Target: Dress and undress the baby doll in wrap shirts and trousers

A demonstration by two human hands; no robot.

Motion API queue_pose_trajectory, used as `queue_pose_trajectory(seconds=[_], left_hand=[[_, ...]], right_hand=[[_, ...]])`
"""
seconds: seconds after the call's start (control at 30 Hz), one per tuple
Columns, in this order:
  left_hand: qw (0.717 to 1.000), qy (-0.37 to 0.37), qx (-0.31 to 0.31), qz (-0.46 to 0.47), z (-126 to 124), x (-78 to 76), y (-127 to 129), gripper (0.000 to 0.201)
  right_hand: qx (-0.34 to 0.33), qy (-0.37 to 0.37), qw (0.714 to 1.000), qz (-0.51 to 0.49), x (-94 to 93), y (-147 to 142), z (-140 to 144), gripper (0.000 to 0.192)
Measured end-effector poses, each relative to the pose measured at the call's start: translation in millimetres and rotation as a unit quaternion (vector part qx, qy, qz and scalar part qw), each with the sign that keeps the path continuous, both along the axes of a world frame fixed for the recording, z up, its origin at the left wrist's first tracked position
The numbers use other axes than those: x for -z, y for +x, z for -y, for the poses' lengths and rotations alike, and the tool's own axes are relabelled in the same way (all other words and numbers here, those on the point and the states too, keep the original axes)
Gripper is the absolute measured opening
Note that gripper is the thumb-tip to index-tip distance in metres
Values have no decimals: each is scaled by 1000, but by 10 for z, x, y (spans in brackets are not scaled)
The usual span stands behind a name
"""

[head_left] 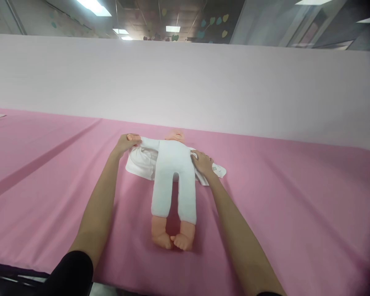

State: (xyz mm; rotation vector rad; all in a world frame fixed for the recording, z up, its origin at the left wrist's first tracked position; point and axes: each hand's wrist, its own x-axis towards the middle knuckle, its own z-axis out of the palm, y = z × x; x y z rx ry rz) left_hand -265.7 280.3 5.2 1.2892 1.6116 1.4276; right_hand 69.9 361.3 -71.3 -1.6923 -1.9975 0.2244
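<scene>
The baby doll [173,181] lies on the pink sheet [296,197], feet at 6 o'clock. Right hand [202,162] presses flat, fingers spread, on the white garment [142,162]. Left hand [125,144] pinches the doll's wrist at 10 o'clock; best guide it gently through the sleeve.

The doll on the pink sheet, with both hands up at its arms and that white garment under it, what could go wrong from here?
1. The garment lies bunched under the doll, so pulling it could drag the doll sideways.
2. The left hand grips the doll's arm near the cuff; a hard tug might strain the soft limb.
3. The right hand covers the other side, so the fabric there could fold unseen.
</scene>
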Motion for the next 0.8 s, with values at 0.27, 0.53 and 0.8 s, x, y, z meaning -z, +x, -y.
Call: queue_pose_trajectory(seconds=[0.27, 0.53, 0.8], left_hand=[[994, -85, -28, -62, 1, 128, -236, 65], [902, -108, -108, -404, -138, 34, 222, 53], [809, 67, 138, -568, -549, -29, 1807, 33]], right_hand=[[40, 21, 999, 14, -54, -71, 113, 35], [101, 21, 995, -1, -19, -163, 81, 36], [97, -9, 993, 63, -55, -172, 88, 28]])
